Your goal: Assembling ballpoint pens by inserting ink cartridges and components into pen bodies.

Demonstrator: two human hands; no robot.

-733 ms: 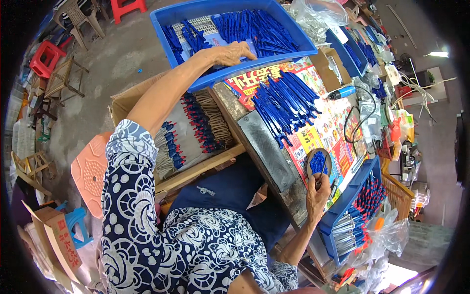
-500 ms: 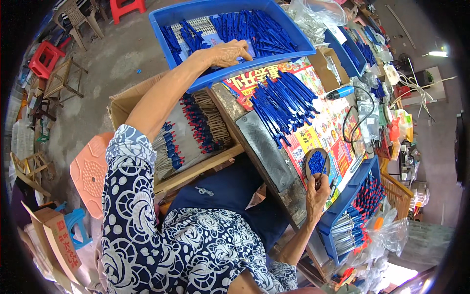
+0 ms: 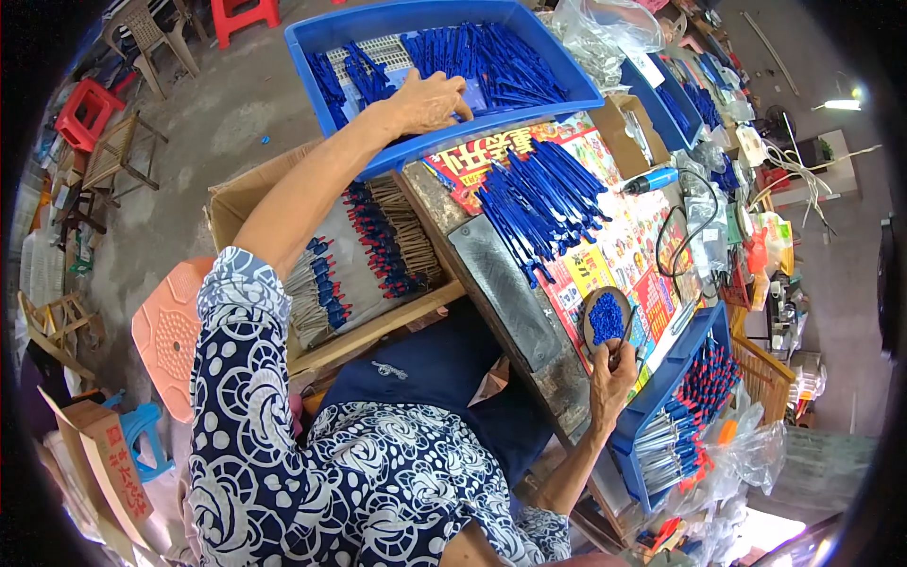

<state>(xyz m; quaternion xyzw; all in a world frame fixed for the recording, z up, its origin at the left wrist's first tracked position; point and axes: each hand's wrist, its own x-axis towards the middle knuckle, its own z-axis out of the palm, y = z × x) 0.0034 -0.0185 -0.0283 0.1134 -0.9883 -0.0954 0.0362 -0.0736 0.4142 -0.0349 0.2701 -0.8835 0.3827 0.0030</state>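
Note:
My left hand reaches over the near rim of a large blue bin holding bundles of dark blue pen barrels. Its thumb and forefinger are apart; the other fingertips are hidden. My right hand is closed in a pinch at the near edge of a small oval dish with tiny blue parts in it. What its fingers grip, if anything, I cannot make out. Between the hands, a row of blue pen barrels lies fanned on a colourful printed sheet.
A dark flat pad lies along the table edge. Right of it are a corded blue tool and a blue tray of red-and-blue pens. At the left, an open cardboard box holds rows of pens; an orange stool stands beside it.
My left hand has shifted slightly left along the bin's rim, its fingers bent more. The right hand stays at the dish. The whole view has moved a little.

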